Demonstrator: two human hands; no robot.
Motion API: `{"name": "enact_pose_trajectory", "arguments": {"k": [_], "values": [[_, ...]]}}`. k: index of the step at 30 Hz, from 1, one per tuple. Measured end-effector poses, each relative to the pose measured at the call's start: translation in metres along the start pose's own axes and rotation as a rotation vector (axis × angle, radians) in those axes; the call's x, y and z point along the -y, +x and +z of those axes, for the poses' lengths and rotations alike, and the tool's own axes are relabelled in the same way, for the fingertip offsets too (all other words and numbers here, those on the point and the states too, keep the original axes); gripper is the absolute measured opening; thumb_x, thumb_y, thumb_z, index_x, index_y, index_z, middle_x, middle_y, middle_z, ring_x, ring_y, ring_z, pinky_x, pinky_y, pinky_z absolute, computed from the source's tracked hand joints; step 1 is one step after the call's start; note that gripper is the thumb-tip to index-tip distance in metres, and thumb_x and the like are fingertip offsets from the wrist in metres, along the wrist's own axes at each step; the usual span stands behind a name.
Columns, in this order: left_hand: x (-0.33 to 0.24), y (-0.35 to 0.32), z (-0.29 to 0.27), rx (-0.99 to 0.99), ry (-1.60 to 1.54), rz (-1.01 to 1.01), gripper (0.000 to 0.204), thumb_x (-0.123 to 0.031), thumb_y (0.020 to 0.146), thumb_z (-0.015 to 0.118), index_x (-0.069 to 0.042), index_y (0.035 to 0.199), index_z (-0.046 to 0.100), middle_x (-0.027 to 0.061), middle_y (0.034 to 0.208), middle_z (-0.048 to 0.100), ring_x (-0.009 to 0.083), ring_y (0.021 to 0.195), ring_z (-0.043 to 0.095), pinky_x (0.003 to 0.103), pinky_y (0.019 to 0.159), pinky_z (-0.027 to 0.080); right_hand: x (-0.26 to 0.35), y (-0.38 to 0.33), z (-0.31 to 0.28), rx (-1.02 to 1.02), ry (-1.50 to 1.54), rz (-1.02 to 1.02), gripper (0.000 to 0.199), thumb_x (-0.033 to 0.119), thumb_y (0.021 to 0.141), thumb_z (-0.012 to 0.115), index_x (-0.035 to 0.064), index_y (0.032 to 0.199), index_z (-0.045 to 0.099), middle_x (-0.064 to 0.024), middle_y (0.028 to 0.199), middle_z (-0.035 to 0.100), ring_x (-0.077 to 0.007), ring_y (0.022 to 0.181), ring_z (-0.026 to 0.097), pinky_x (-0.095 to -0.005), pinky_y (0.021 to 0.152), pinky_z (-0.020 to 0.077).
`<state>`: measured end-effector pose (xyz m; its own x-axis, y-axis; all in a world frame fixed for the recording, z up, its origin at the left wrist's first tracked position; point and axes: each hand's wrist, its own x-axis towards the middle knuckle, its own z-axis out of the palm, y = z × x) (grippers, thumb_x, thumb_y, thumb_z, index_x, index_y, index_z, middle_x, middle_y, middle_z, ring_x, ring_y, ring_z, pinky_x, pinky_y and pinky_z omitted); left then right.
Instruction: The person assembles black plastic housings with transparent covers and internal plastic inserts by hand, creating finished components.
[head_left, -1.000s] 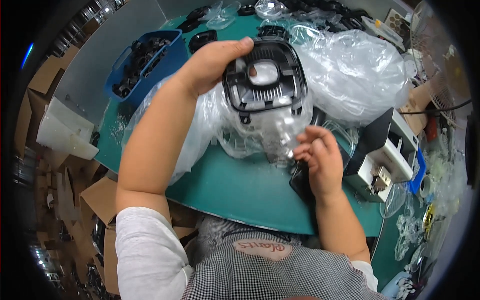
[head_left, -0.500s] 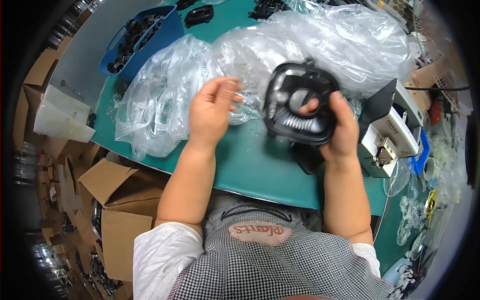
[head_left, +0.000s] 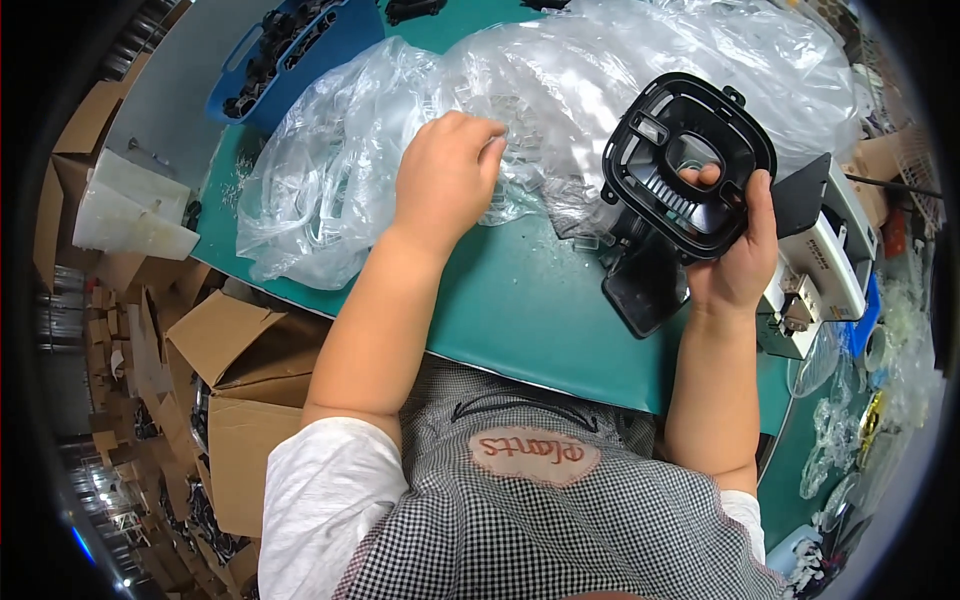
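Observation:
My right hand (head_left: 738, 262) grips a black, rounded-square plastic frame (head_left: 688, 165) with a ribbed inside, holding it upright above the green table (head_left: 530, 320); one fingertip shows through its central opening. My left hand (head_left: 446, 178) is closed on a clear plastic bag (head_left: 520, 190) at the near edge of a large heap of clear plastic bags (head_left: 330, 170). A flat black plastic piece (head_left: 645, 288) lies on the table just below the frame.
A blue bin (head_left: 290, 50) with black parts stands at the back left. A white and black machine (head_left: 820, 260) sits at the right. Open cardboard boxes (head_left: 235, 350) stand on the floor to the left, with white trays (head_left: 130, 205) beside them.
The black frame passed from my left hand to my right and now stands tilted at the right. My left hand dropped to the bag heap and closed on a bag.

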<state>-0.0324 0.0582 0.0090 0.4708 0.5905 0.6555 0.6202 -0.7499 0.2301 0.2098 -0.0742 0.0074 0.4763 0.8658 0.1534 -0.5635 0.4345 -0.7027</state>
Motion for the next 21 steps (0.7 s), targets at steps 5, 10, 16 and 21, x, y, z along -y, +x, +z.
{"name": "enact_pose_trajectory", "arguments": {"k": [5, 10, 16, 21], "values": [[0.007, 0.01, 0.016, 0.012, -0.073, -0.075, 0.016, -0.013, 0.079, 0.073, -0.008, 0.094, 0.071, 0.0101, 0.089, 0.066, 0.0295, 0.086, 0.063, 0.039, 0.076, 0.05, -0.001, -0.001, 0.002, -0.014, 0.022, 0.008, 0.04, 0.033, 0.104, 0.039, -0.0003, 0.118, 0.058, -0.0118, 0.093, 0.068, -0.0261, 0.092, 0.068, -0.0427, 0.083, 0.0587], [0.009, 0.01, 0.037, 0.088, 0.075, -0.015, 0.021, -0.014, 0.076, 0.075, -0.008, 0.095, 0.07, 0.0094, 0.09, 0.064, 0.0305, 0.088, 0.061, 0.039, 0.078, 0.05, -0.004, -0.003, 0.004, 0.038, 0.0, 0.036, 0.04, 0.034, 0.104, 0.041, -0.0002, 0.119, 0.057, -0.0118, 0.092, 0.067, -0.0261, 0.092, 0.068, -0.0423, 0.082, 0.059], [0.016, 0.007, 0.032, 0.096, -0.133, -0.163, 0.025, -0.015, 0.078, 0.075, -0.009, 0.101, 0.068, 0.0076, 0.094, 0.065, 0.0253, 0.087, 0.062, 0.034, 0.076, 0.051, -0.005, -0.004, 0.015, 0.021, 0.011, 0.057, 0.035, 0.03, 0.103, 0.044, 0.0, 0.118, 0.055, -0.0124, 0.092, 0.066, -0.0253, 0.089, 0.067, -0.0399, 0.077, 0.0599], [0.005, 0.006, 0.006, 0.134, -1.178, -0.599, 0.031, -0.016, 0.087, 0.072, -0.008, 0.115, 0.062, 0.0091, 0.1, 0.066, 0.0178, 0.087, 0.063, 0.03, 0.073, 0.051, -0.01, -0.008, 0.017, 0.001, -0.019, 0.084, 0.031, 0.027, 0.102, 0.045, -0.0001, 0.116, 0.053, -0.0127, 0.092, 0.064, -0.0247, 0.086, 0.067, -0.0379, 0.075, 0.0604]]}}
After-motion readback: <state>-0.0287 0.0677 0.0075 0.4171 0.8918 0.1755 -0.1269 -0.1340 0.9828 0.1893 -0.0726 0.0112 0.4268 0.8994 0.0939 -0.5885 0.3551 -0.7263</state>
